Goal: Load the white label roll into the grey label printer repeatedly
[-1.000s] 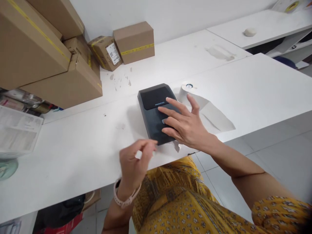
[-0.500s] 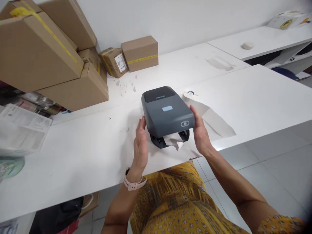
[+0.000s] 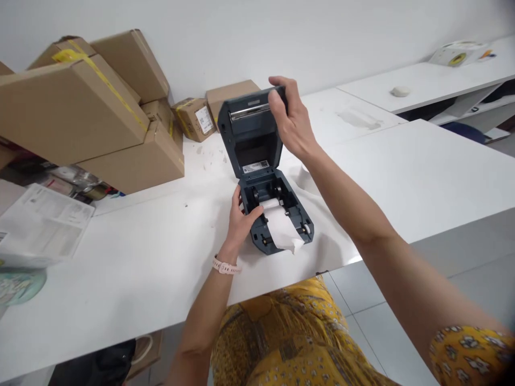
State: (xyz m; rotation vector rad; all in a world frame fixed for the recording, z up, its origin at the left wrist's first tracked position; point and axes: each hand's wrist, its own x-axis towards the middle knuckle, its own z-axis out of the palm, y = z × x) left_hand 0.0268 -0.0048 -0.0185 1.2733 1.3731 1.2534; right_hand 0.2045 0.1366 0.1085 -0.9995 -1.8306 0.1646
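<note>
A dark grey label printer [image 3: 301, 215] lies on the white table with its lid [image 3: 230, 134] raised on the far side. My right hand [image 3: 295, 120] holds the lid's top right corner, thumb on the inner face and fingers behind. On the base's left wall is my left hand [image 3: 241, 222], its thumb over the rim near the roll and its fingers outside. Inside the base sits a small white paper roll [image 3: 270, 203]. Its loose paper strip [image 3: 284, 230] runs out over the front edge, crumpled at the end.
Cardboard boxes [image 3: 132, 161] are stacked at the left, and smaller boxes [image 3: 197, 119] stand by the wall. A long white paper strip [image 3: 303, 179] lies right of the printer, partly behind my right arm. Printed sheets in plastic [image 3: 48, 220] lie at the left edge.
The printer's lid has swung up and back, showing the roll inside. My right hand has moved from the printer's right side up to the lid; my left thumb now reaches over the base's rim.
</note>
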